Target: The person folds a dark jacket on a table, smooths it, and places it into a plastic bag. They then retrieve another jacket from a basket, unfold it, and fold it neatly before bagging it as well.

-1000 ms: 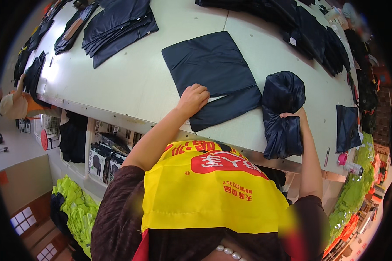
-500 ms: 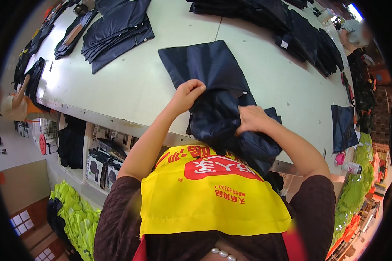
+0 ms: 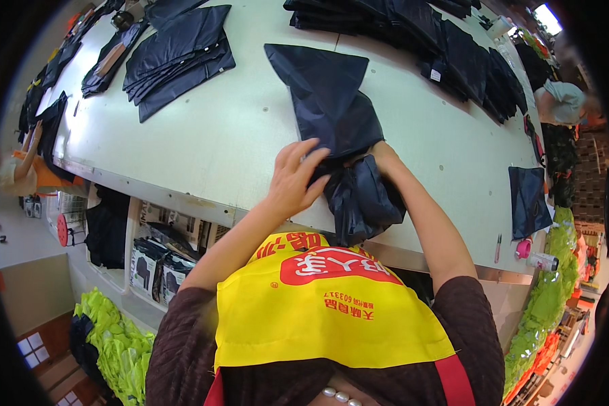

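In front of me on the table lies a dark navy fabric piece point(image 3: 335, 101), its flat part stretching away from me with a corner pointing far left. Its near end meets a bunched, crumpled bundle of dark fabric point(image 3: 364, 203) that hangs over the table's near edge. My left hand point(image 3: 294, 176) is open, fingers spread, at the left side of the piece, fingertips by the fabric. My right hand point(image 3: 386, 160) reaches into the fold between the flat part and the bundle. Most of its fingers are hidden there, so its grip does not show.
Stacks of dark folded fabric lie at the far left point(image 3: 183, 61) and far right point(image 3: 474, 64) of the pale table point(image 3: 216, 142). On the right are a single dark piece point(image 3: 529, 201), a pink item point(image 3: 523, 249) and a small bottle point(image 3: 543, 262). Other people stand at both sides.
My left hand has let go of the fabric and spread its fingers. My right hand has moved away from me into the fold. The flat piece has shifted, its far end now folded over.
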The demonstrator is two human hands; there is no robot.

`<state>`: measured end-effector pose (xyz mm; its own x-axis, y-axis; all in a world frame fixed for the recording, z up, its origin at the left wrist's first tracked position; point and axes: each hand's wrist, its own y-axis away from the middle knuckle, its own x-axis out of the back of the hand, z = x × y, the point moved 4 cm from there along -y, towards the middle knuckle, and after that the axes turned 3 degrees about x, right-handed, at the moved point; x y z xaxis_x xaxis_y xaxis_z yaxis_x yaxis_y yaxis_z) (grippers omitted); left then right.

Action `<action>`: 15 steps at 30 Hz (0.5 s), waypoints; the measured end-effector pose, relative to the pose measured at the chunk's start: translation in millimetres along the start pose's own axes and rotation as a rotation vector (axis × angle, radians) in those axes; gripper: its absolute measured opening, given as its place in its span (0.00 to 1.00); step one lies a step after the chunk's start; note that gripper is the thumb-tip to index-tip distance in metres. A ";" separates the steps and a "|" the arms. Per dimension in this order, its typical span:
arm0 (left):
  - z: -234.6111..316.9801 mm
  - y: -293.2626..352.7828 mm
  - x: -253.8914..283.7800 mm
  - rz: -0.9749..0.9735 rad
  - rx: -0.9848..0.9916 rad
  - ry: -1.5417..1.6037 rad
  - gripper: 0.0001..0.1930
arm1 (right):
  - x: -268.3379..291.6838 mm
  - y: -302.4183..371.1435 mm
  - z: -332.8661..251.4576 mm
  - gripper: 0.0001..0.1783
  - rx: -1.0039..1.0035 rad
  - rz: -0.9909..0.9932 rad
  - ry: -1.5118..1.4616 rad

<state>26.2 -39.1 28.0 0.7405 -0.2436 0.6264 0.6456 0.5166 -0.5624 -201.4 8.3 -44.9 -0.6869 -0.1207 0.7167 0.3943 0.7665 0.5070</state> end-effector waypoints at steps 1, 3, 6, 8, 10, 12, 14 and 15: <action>-4.6 14.2 1.1 0.052 0.127 0.039 0.27 | 1.4 0.3 1.0 0.36 -0.018 0.011 -0.068; -24.2 41.8 -9.8 0.057 0.373 0.121 0.36 | 0.4 2.8 6.7 0.32 -0.057 0.020 -0.199; -50.3 63.7 -40.5 -0.124 0.761 0.437 0.37 | -5.6 -3.9 19.2 0.28 -0.029 0.001 -0.347; -57.2 61.5 -54.7 -0.161 0.802 0.554 0.27 | 3.8 11.8 -0.5 0.24 0.008 0.024 -0.480; -66.7 59.5 -65.7 -0.179 0.931 0.665 0.23 | 9.8 16.4 -6.9 0.18 0.106 0.057 -0.699; -45.5 33.8 -47.4 -0.289 0.619 0.382 0.19 | 7.6 0.0 16.3 0.11 0.264 0.106 -1.011; -20.1 22.7 -30.1 -0.302 0.252 0.034 0.18 | 5.0 -5.0 24.9 0.11 0.342 0.103 -1.215; 0.6 4.1 -12.7 -0.334 0.218 0.011 0.19 | 3.8 -2.8 30.5 0.11 0.362 0.114 -1.287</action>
<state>19.4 -33.4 18.1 0.4989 -0.4358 0.7491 0.7975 0.5692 -0.2000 -223.7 24.9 -58.2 -0.8219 0.4767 -0.3119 0.4425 0.8790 0.1776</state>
